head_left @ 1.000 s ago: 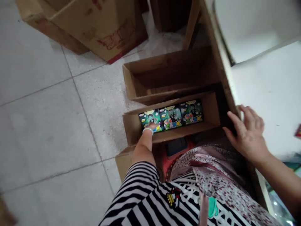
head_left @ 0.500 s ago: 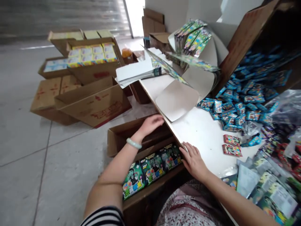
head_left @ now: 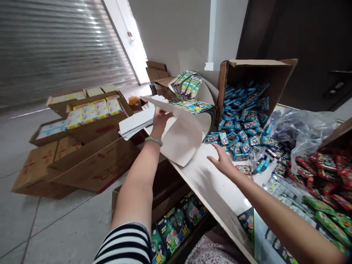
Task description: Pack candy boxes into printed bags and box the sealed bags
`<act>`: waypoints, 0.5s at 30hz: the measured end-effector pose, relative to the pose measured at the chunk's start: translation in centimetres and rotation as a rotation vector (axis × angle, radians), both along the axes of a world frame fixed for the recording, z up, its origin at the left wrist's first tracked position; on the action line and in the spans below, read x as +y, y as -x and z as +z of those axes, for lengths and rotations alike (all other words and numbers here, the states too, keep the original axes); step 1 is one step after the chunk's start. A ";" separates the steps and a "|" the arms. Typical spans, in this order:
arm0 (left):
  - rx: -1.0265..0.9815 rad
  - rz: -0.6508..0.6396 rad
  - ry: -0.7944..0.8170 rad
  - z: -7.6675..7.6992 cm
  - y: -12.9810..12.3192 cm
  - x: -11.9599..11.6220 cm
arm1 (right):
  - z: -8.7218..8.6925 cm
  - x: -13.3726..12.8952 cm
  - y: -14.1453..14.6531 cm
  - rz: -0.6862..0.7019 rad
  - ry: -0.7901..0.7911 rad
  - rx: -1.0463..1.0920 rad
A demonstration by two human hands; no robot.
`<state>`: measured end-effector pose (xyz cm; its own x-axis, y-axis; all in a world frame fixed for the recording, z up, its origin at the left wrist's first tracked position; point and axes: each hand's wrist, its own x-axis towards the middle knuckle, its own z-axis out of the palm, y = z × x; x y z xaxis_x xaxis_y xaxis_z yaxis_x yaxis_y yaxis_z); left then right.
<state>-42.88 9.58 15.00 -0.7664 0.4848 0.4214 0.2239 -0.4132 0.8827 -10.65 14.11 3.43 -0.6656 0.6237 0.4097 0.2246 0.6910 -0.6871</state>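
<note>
- The left hand (head_left: 160, 118) reaches far out and pinches the edge of a big flat sheet of printed card, white underneath (head_left: 184, 135); a pale green bangle (head_left: 153, 140) sits on that wrist
- The sheet is lifted at the hand's end and bends down to lie on the white desk (head_left: 217, 190); its top side shows green pictures
- The right hand (head_left: 223, 161) hovers just over the desk with its fingers spread and loose, holding nothing; it is near the low end of the sheet
- Just past the right hand lies a heap of small blue packets (head_left: 242, 128); they spill out of a brown cardboard box tipped on its side (head_left: 255, 73)
- A clear plastic bag (head_left: 299, 128) lies to the right of the heap; small red packets (head_left: 324, 172) sit beside it
- Under the desk edge, an open brown box holds green picture boxes (head_left: 176, 227) in a row
- On the grey tiled floor (head_left: 55, 227) to the left lie flat brown cartons (head_left: 82, 161); one open carton there holds yellow boxes (head_left: 93, 110)
</note>
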 end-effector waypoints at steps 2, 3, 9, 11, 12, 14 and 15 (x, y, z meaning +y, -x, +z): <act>0.057 0.013 -0.049 0.9 -0.5 -1.4 | 1.0 1.8 1.0 -0.031 0.060 0.029; 0.095 0.032 -0.082 1.5 -0.9 -2.2 | 1.5 2.4 1.5 -0.045 0.076 0.054; 0.330 -0.046 -0.264 4.4 -5.7 -6.1 | 4.1 2.6 2.5 -0.052 0.163 0.180; 0.300 -0.114 -0.318 4.4 -7.4 -5.9 | 4.0 2.0 1.5 -0.119 0.192 0.234; 0.272 -0.133 -0.335 4.1 -8.0 -5.5 | 3.7 1.7 0.8 -0.129 0.222 0.262; 0.198 -0.150 -0.333 2.9 -9.2 -4.3 | 2.9 1.3 -0.9 -0.094 0.315 0.294; 0.152 -0.164 -0.292 2.0 -9.7 -3.8 | 2.5 1.2 -1.9 -0.074 0.365 0.298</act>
<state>-33.22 5.81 17.01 -0.6064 0.4380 0.6637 0.2537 -0.6844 0.6835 -8.77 15.26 5.89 -0.5008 0.8035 0.3219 0.0201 0.3825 -0.9237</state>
